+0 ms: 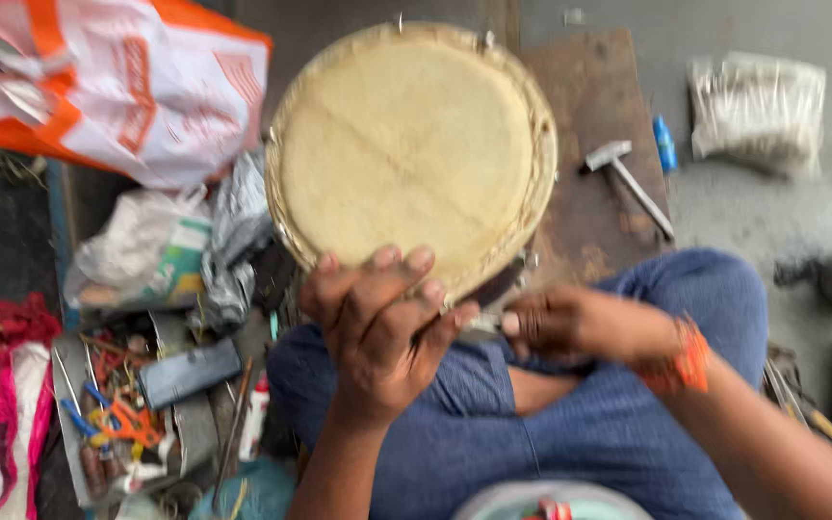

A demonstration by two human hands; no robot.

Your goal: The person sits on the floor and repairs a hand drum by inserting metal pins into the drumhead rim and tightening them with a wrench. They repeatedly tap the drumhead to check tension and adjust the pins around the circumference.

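A round tan drum head (pixel 406 144) with a woven rim stands tilted on its edge in front of my crossed legs in blue trousers. My left hand (pixel 377 323) grips its near rim, fingers curled over the edge. My right hand (pixel 560 325), with an orange band at the wrist, is closed on a small metal tool at the drum's lower right rim. The picture is blurred, so the tool's kind is unclear.
A hammer (pixel 628 178) lies on a brown board (pixel 594 106) behind the drum. An orange and white sack (pixel 127 82) and plastic bags (pixel 161 250) sit at the left, with a tray of small tools (pixel 117 414) below them. A clear bag of sticks (pixel 758 111) is at the far right.
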